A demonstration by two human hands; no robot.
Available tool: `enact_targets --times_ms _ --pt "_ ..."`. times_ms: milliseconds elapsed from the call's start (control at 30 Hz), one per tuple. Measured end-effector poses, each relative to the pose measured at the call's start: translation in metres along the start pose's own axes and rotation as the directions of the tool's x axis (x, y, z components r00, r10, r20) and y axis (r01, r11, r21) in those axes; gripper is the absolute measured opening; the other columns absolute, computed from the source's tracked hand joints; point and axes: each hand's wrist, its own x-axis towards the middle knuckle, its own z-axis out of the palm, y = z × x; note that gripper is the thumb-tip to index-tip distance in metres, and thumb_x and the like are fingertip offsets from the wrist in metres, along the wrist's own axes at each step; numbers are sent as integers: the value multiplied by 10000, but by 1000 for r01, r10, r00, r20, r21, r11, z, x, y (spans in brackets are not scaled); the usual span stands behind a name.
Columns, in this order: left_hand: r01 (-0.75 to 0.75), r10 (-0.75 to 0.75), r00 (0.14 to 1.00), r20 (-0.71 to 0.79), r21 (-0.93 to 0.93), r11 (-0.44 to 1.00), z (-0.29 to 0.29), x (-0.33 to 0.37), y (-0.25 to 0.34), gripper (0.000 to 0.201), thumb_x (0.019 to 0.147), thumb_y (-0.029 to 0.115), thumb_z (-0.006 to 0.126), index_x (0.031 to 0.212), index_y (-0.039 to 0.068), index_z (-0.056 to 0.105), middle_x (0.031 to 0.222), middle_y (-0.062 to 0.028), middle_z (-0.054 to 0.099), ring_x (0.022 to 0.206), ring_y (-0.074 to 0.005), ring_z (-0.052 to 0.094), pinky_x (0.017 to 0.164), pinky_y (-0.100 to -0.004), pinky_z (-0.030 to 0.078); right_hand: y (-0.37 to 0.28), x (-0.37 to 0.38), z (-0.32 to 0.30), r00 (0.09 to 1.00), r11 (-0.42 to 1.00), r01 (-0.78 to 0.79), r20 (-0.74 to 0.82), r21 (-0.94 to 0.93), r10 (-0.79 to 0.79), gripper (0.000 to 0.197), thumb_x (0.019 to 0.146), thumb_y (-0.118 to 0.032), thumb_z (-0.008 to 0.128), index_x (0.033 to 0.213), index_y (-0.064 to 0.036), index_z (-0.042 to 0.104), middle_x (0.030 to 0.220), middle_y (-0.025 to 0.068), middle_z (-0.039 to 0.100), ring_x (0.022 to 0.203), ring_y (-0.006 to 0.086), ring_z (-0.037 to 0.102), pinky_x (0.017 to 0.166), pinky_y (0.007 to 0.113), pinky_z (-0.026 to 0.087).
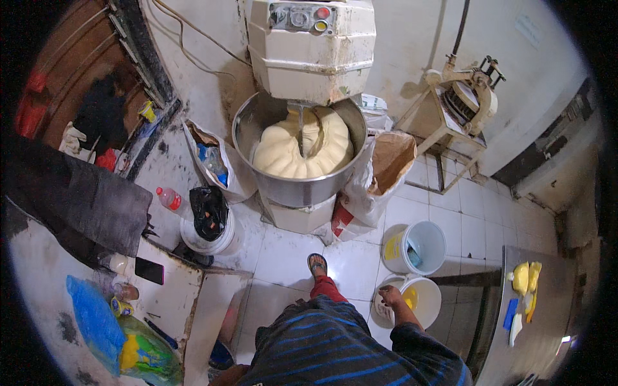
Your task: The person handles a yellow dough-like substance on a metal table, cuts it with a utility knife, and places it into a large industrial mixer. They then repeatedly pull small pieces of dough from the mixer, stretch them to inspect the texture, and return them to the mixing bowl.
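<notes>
At the lower right, the person's right hand (pixel 390 296) rests on the near rim of a white plastic bucket (pixel 421 297) on the tiled floor, grip unclear, bucket at three o'clock; left hand unseen.

Right hand (pixel 389 296) hangs low, resting on the rim of a white bucket (pixel 421 297) with something yellow inside, and no firm grip can be made out. Just beyond stands a second bucket (pixel 420 248), pale blue inside. Straight ahead, dough (pixel 301 151) fills the steel bowl (pixel 302 183) under the mixer (pixel 312 48). One sandalled foot (pixel 317 264) is planted on the tiled floor (pixel 283 257). Left hand out of sight.
</notes>
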Motion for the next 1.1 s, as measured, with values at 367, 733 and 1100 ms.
enact_targets --times_ms 367,733,1100 --pt "107 -267 879 -395 -383 917 -54 47 165 351 750 262 640 1044 73 614 978 -151 638 916 -275 605 826 -364 454 -81 94 -97 988 970 -141 96 199 124 322 801 -222 568 1070 -47 585 902 118 623 650 233 621 551 359 505" --pt "90 -367 807 -463 -518 851 -59 62 214 357 742 261 649 1043 74 611 978 -154 635 921 -280 601 826 -364 454 -102 147 -117 974 955 -176 183 240 134 325 822 -210 551 1095 -35 553 830 88 613 625 201 597 516 329 464" --pt "107 -357 832 -424 -510 854 -79 39 178 363 733 260 657 1042 75 609 978 -157 632 927 -286 597 825 -364 455 -126 148 -108 986 974 -115 141 196 88 328 810 -222 555 1070 -23 569 817 89 613 622 197 600 502 325 484"
